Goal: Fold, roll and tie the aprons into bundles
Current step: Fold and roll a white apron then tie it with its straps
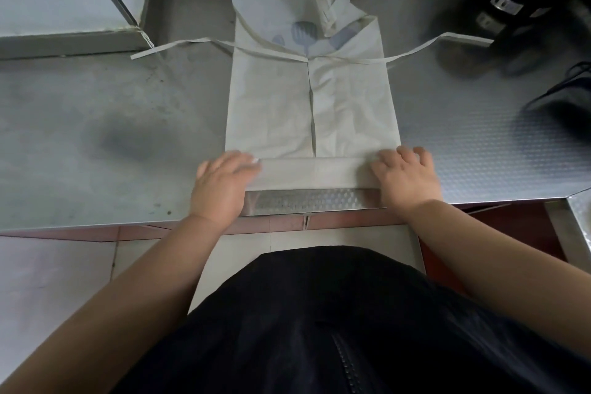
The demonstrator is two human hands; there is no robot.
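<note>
A cream cotton apron (275,105), creased and matte, lies lengthwise across the middle of a stainless-steel table (96,125), its two long sides folded inward so that they meet along a narrow centre slit. The hem end nearest the table's front edge is turned over into a flat, straight-edged band (315,172) running the full width of the folded cloth. A person's left hand (220,184) presses palm-down on the band's left end, fingers spread and flat, gripping nothing; the right hand (406,176) rests on the band's right end with fingers curled onto the fabric, and whether that grip pinches the cloth cannot be told. Toward the table's far edge the bib shows a faint grey-blue printed motif (303,32), and a loop of neck strap (339,0) lies crumpled over it. Thin flat waist ties (166,46) stretch out to either side across the metal. The table's left part is smooth, dull and smudged; the right part carries a fine embossed dimple pattern, as does the strip along the front edge. Dark, blurred objects (511,13) sit at the far right corner. A dark garment (319,313) with a zip covers the person's torso below the bare forearms.
</note>
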